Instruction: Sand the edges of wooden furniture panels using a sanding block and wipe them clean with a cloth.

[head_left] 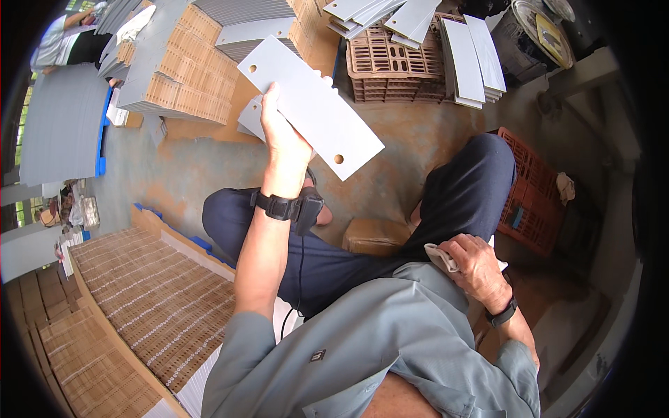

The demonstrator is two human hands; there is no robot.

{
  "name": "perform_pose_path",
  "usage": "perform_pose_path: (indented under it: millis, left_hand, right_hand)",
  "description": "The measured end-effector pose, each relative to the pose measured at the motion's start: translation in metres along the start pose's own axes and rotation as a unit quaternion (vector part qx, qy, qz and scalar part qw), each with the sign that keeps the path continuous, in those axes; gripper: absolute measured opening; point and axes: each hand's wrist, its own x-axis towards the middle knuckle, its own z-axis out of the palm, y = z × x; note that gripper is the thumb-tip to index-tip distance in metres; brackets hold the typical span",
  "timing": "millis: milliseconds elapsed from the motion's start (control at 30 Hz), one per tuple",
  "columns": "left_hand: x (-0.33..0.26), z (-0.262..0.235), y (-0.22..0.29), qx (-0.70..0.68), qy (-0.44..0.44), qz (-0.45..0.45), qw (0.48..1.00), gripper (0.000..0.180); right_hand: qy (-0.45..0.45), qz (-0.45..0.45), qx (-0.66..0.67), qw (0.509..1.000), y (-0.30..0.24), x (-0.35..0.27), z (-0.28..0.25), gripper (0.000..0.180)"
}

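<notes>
My left hand (286,136) grips a flat, light grey rectangular panel (313,104) with a round hole near each end. The thumb lies on its upper face, and the other fingertips show at its far edge. The panel is held tilted in front of me, above the floor. Partly hidden behind it are more grey pieces (252,118) with a hole. By my right thigh, my right hand (479,270) is closed on a bunched off-white cloth (440,258). Both wrists wear black straps, and the left one carries a small black box (306,210).
Tall stacks of grey panels (198,66) stand ahead on the left. A brown plastic crate (397,66) bears loose panels (355,15); others (461,63) lean beside it. A red crate (533,191) is at right, a carton (376,235) between my feet. At far left is another person (56,45).
</notes>
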Motion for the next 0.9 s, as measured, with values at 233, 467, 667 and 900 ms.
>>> perform_pose_path:
  millis: [233, 467, 667, 900]
  left_hand:
    - [-0.008, 0.01, 0.001, 0.005, -0.052, 0.005, 0.999, 0.069]
    - [-0.016, 0.022, -0.009, 0.023, -0.06, 0.014, 0.998, 0.064]
    - [-0.022, 0.033, -0.026, 0.039, -0.076, -0.007, 0.996, 0.066]
    - [-0.022, 0.035, -0.017, 0.013, -0.071, -0.013, 0.997, 0.071]
  right_hand:
    - [0.271, 0.044, 0.043, 0.961, 0.006, 0.039, -0.044, 0.027]
    - [0.264, -0.112, -0.084, 0.954, -0.023, 0.103, -0.079, 0.035]
    - [0.203, -0.204, -0.135, 0.948, -0.031, 0.152, -0.057, 0.026]
    - [0.288, -0.052, -0.075, 0.953, 0.007, 0.174, -0.064, 0.025]
